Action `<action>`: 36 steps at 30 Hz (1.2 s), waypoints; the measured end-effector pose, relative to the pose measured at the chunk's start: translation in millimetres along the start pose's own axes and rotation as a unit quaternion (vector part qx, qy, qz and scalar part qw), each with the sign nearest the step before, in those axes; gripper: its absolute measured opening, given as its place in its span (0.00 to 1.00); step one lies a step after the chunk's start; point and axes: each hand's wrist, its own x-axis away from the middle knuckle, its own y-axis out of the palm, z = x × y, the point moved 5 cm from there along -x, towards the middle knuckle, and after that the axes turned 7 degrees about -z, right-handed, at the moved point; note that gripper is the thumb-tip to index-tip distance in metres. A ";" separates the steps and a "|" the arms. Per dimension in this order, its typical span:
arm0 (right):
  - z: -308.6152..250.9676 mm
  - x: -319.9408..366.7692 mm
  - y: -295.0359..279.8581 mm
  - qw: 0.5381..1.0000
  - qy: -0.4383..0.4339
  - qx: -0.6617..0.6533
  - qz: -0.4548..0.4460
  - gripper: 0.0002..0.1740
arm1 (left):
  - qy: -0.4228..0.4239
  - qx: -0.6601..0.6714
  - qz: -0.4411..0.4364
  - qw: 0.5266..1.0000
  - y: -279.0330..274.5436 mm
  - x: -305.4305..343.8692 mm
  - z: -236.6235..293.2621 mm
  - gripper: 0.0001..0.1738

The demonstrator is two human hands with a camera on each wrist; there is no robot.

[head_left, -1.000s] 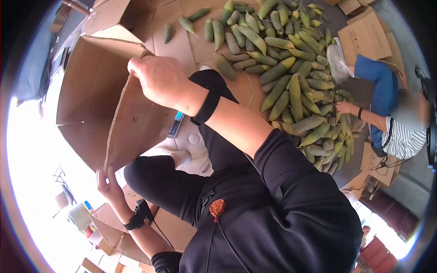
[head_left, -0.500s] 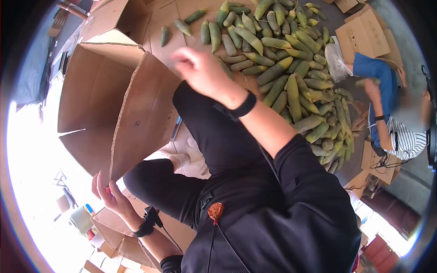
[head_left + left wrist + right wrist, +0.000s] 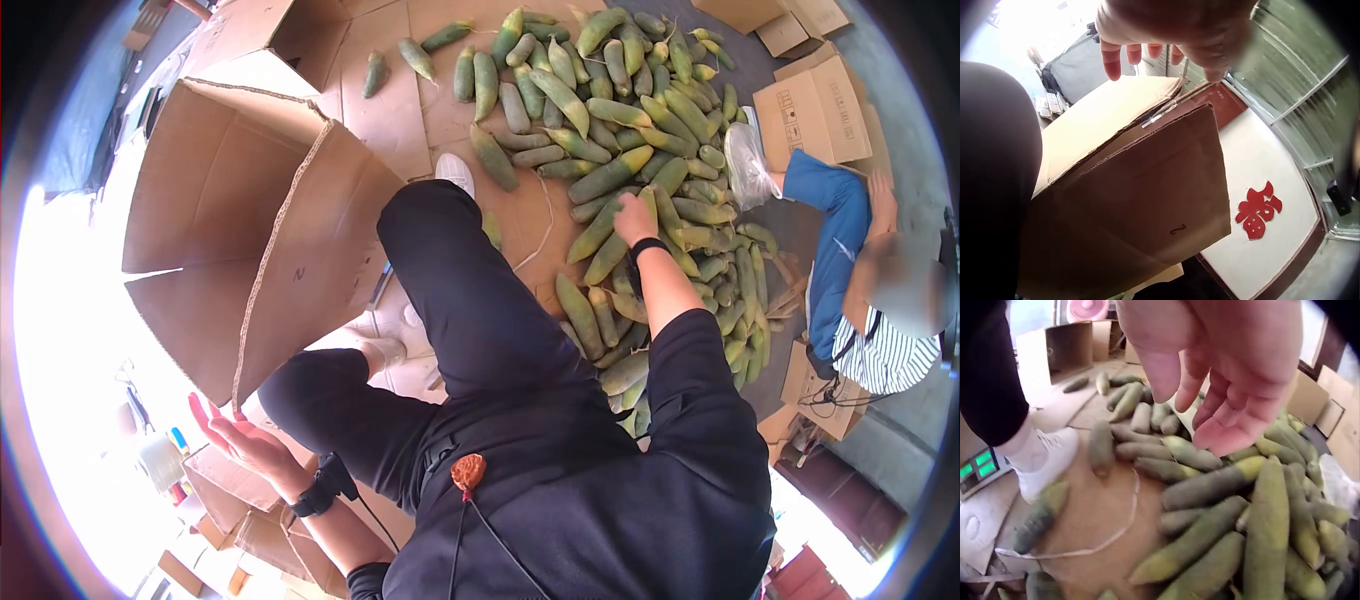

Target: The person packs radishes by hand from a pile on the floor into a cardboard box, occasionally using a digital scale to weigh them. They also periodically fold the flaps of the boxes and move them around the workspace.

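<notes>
A big open cardboard box [image 3: 250, 230] lies on its side by my left knee, marked "2" on one flap [image 3: 1175, 229]. My left hand [image 3: 235, 435] is spread just below the box's lower corner and holds nothing; its fingers [image 3: 1113, 59] hang above the box. A large pile of green-yellow long vegetables [image 3: 640, 150] covers the cardboard-lined floor. My right hand [image 3: 633, 215] reaches down over the pile's near side. Its fingers [image 3: 1222, 406] are loosely bent just above a yellow-tipped vegetable [image 3: 1266, 519], with nothing in them.
Another person [image 3: 850, 260] in blue crouches at the right of the pile, beside a plastic bag [image 3: 745, 150] and closed boxes [image 3: 810, 110]. My white shoe [image 3: 1044, 459] stands by a scale [image 3: 979, 465]. A loose string [image 3: 1085, 544] lies on the cardboard floor.
My right hand let go of the box's upper flap and swung right and down to the vegetable pile. My left hand came off the box's lower corner and opened.
</notes>
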 end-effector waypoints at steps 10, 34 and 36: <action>13.4 -24.1 -40.9 0.994 0.028 0.108 0.006 0.28 | -0.301 0.391 -0.093 0.865 10.0 7.9 -89.8 0.43; -29.0 28.0 38.2 0.978 -0.154 0.115 -0.087 0.15 | -0.122 0.314 0.004 0.942 5.6 -29.3 -70.1 0.33; -23.6 35.1 41.4 0.975 -0.179 0.112 -0.067 0.16 | -0.118 0.331 0.017 0.936 19.6 -31.2 -20.8 0.38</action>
